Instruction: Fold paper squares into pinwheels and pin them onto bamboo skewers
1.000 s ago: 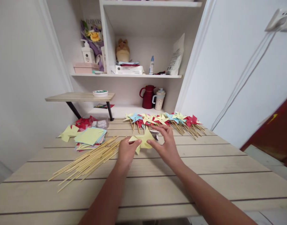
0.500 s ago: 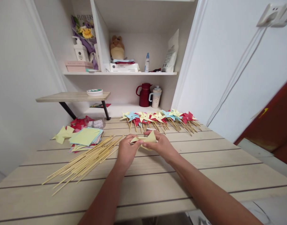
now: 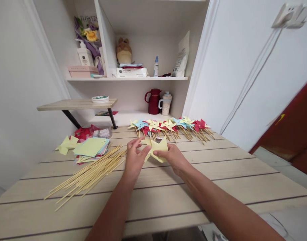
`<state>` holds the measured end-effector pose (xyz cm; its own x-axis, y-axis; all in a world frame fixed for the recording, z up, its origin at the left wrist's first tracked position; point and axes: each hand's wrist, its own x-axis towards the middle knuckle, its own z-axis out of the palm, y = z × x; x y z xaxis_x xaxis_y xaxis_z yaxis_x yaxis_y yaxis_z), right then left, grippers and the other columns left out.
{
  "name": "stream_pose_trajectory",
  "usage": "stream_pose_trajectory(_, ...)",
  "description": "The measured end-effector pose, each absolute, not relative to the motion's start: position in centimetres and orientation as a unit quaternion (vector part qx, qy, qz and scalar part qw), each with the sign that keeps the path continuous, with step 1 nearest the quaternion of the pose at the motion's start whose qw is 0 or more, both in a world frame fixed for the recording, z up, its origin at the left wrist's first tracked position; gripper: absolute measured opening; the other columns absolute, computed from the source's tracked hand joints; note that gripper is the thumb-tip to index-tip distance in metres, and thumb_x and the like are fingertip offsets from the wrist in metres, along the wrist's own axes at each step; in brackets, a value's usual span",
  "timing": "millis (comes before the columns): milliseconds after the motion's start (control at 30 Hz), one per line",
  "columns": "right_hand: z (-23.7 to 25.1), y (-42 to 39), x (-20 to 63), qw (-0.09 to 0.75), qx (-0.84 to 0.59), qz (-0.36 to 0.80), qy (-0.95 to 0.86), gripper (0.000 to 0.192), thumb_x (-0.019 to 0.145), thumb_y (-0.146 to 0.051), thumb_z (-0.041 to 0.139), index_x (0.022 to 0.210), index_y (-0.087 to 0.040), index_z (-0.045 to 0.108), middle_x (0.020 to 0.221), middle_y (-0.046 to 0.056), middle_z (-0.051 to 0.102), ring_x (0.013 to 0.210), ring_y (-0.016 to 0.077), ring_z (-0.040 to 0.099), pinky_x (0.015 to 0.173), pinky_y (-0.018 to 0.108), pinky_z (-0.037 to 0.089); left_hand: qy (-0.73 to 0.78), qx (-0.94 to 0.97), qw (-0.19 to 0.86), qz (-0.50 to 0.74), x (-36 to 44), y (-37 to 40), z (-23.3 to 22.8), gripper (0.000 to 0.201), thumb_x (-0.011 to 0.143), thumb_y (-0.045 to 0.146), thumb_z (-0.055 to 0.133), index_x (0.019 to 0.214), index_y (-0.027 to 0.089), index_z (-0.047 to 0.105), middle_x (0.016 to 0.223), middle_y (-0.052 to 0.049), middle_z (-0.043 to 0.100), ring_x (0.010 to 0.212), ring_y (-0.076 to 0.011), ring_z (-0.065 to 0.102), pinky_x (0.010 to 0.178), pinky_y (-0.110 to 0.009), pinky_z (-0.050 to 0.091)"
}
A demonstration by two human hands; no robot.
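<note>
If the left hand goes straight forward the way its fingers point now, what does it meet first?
Probably the row of finished pinwheels at the far edge of the table; the left hand points up-table beside the yellow paper piece. Depth is unclear.

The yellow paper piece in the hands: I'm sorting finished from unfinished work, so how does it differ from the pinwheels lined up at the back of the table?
The yellow paper piece has no stick; the pinwheels each sit on one. It is held above the table by the left hand and right hand; the pinwheels lie in a row. It is yellow only; they are yellow, blue and red. Both are folded paper.
</note>
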<state>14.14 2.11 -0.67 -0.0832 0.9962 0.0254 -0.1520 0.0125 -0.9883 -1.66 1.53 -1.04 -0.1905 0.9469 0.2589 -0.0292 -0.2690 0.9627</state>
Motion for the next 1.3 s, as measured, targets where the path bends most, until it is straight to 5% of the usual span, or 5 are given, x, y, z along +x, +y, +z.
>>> stream_pose_trajectory(167,-0.4,2.4,14.5,0.566,-0.391,0.593,-0.419,0.037,0.051,-0.027,0.085,0.085,-0.013,0.076,0.087,0.011,0.077,0.073,0.0215,0.068,0.066,0.03,0.05,0.428,0.417,0.5,0.627,-1.9,0.9,-0.4,0.059,0.078,0.056,0.069,0.129,0.028,0.059,0.142,-0.01,0.052,0.127,-0.024,0.05,0.098,-0.03,0.041)
stream_pose_trajectory(433,-0.7,2.1,14.0,0.553,-0.342,0.618,-0.442,0.037,0.057,-0.027,0.084,0.091,-0.015,0.076,0.091,0.01,0.077,0.075,0.0206,0.067,0.071,0.031,0.05,0.419,0.459,0.525,0.582,-1.9,0.8,-0.4,0.047,0.067,0.037,0.083,0.109,0.02,0.073,0.12,-0.011,0.069,0.116,-0.0241,0.059,0.099,-0.031,0.042)
stream_pose_trajectory(700,-0.8,1.6,13.5,0.545,-0.364,0.593,-0.468,0.03,0.06,-0.026,0.083,0.086,-0.014,0.075,0.083,0.007,0.075,0.068,0.0159,0.061,0.063,0.027,0.045,0.394,0.496,0.558,0.536,-1.6,0.6,-0.2,0.04,0.066,0.039,0.082,0.098,0.015,0.077,0.097,-0.011,0.076,0.095,-0.0253,0.068,0.089,-0.034,0.048)
stream_pose_trajectory(1100,-0.8,1.3,13.1,0.518,-0.373,0.603,-0.479,0.04,0.058,-0.033,0.085,0.09,-0.012,0.074,0.085,0.008,0.074,0.069,0.017,0.061,0.066,0.029,0.044,0.438,0.481,0.513,0.56,-1.9,0.6,-0.7,0.035,0.068,0.038,0.079,0.093,0.014,0.078,0.094,-0.01,0.077,0.09,-0.0255,0.067,0.083,-0.034,0.048)
stream_pose_trajectory(1300,-0.2,1.6,14.3,0.523,-0.352,0.533,-0.564,0.031,0.08,-0.047,0.069,0.089,-0.018,0.068,0.087,0.004,0.068,0.079,0.0173,0.06,0.077,0.031,0.046,0.46,0.44,0.544,0.547,-3.5,1.1,-0.9,0.039,0.063,0.039,0.082,0.091,0.012,0.078,0.096,-0.013,0.077,0.084,-0.0253,0.069,0.083,-0.036,0.049)
